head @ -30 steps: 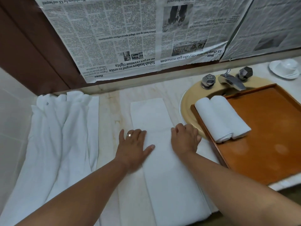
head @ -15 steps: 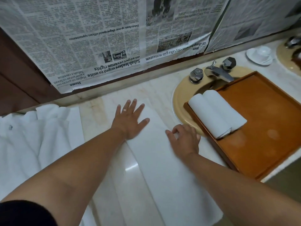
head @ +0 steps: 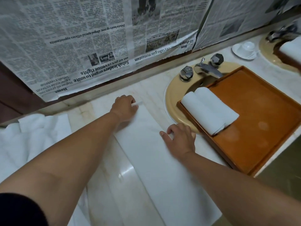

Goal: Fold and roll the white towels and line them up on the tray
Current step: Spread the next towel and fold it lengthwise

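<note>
Towel (head: 151, 152): our left hand (head: 124, 108), flat earlier, gripped its far end.
Right hand (head: 180, 141): pinched its edge.
Look: long flat strip.

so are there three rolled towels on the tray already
No, only two rolled towels lie side by side on the tray.

newspaper (head: 81, 46) above counter (head: 114, 193) | faucet (head: 207, 70) over sink (head: 171, 98) | cup (head: 247, 46) on saucer (head: 237, 53)
</note>
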